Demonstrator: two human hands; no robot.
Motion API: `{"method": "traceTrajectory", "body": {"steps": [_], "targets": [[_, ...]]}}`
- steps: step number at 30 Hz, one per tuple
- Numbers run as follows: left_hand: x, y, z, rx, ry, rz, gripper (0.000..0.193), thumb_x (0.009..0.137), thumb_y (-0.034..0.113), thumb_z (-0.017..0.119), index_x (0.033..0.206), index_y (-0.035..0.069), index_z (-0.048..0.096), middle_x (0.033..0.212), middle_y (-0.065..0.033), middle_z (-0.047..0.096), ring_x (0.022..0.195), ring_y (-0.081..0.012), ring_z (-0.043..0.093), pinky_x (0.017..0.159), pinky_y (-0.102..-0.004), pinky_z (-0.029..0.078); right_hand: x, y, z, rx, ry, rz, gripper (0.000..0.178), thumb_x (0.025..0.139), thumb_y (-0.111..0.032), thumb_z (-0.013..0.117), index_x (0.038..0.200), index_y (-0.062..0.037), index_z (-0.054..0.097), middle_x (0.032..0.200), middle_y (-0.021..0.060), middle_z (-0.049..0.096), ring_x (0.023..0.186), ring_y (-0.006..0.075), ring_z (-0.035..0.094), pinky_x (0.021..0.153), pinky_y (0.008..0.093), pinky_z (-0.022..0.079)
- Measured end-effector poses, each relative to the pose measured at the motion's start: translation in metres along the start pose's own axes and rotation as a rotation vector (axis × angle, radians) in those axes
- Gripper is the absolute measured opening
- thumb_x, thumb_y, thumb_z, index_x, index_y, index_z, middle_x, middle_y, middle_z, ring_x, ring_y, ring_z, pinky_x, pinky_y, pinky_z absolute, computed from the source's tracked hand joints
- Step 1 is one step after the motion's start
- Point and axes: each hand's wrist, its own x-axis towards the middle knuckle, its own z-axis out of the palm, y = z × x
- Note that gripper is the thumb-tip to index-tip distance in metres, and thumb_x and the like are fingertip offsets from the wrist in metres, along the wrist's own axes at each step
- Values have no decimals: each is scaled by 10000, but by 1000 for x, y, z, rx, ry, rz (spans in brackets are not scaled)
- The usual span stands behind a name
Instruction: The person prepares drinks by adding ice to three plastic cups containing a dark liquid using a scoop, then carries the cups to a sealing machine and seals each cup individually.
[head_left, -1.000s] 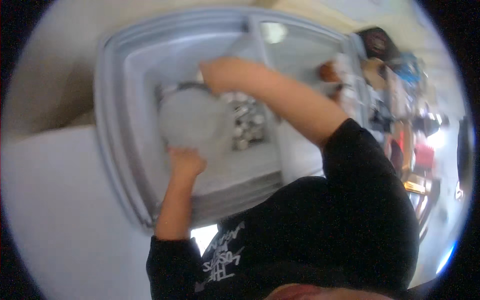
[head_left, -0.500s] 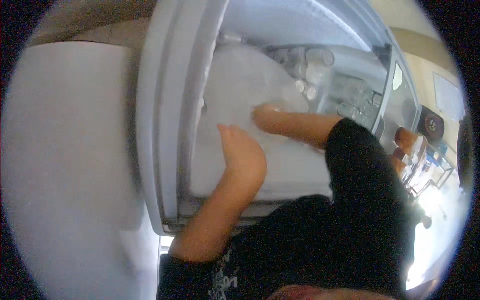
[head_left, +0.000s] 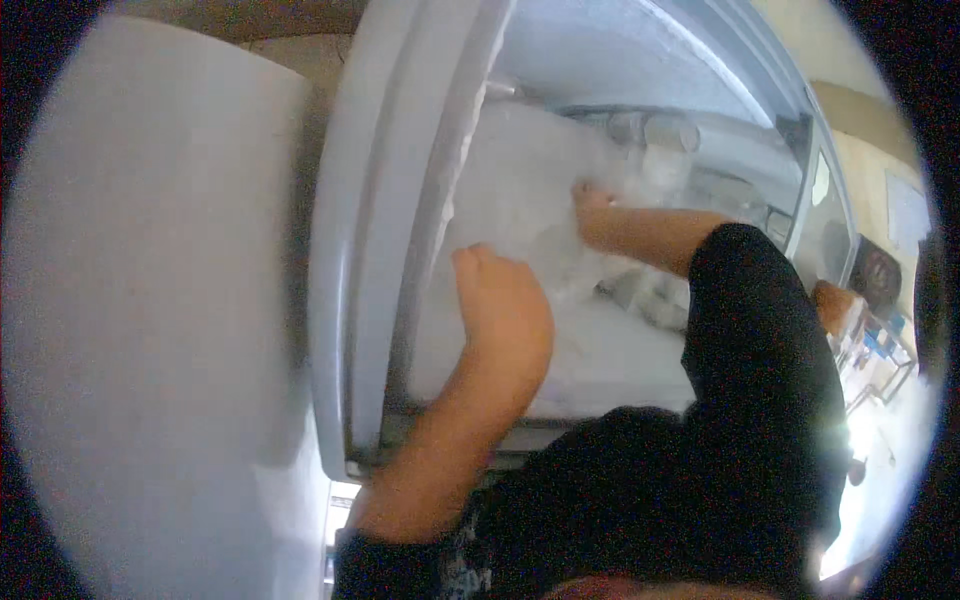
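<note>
An open fridge or freezer compartment (head_left: 570,395) lies in front of me, and both my hands are inside it. My left hand (head_left: 505,300) is near its left wall, with fingers bent together over a pale, hazy surface. Farther right, my right hand (head_left: 600,215) has its fingers curled against a whitish, blurred mass (head_left: 530,165), perhaps plastic or ice. What either hand grips is too blurred to make out. Under my right forearm sits a grey-green, crumpled-looking thing (head_left: 650,300), partly hidden by my sleeve.
Clear round jars or glasses (head_left: 670,135) stand at the back right of the compartment. A thick grey-blue edge (head_left: 370,230) runs along its left side, beside a large white panel (head_left: 170,280). Beyond, at right, is a cluttered rack (head_left: 875,345).
My right hand has moved right and away from me, farther from my left hand. The whitish mass has changed shape, and the grey-green thing now shows. The whole view has shifted somewhat.
</note>
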Motion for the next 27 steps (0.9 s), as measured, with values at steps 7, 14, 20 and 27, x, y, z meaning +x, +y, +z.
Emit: {"method": "traceTrajectory", "body": {"steps": [7,14,20,27], "targets": [[-14,-12,9,-13,36,-20,252,837,219,511,1008,120,668,979,-50,650,981,-221,536,869,-401,306,16,-20,-16,6,32,26,484,865,-325,485,1257,-47,432,1234,207,481,1129,314,496,883,421,449],[-11,-5,-9,-86,51,3,202,814,208,530,942,130,666,943,-47,652,976,-216,533,837,-374,323,27,19,12,311,147,214,467,847,-312,502,1213,-25,462,1190,222,505,1097,331,515,876,425,449],[-16,10,0,-80,244,57,174,792,173,513,892,108,640,876,-66,637,918,-231,534,833,-395,329,53,27,83,632,342,602,454,832,-301,516,1176,-7,487,1153,236,526,1069,345,530,869,429,449],[-8,31,16,-22,217,129,131,770,146,507,843,97,603,830,-56,605,864,-233,525,793,-395,348,81,15,127,853,402,697,440,814,-288,532,1133,14,516,1110,251,550,1037,362,549,862,433,449]]}}
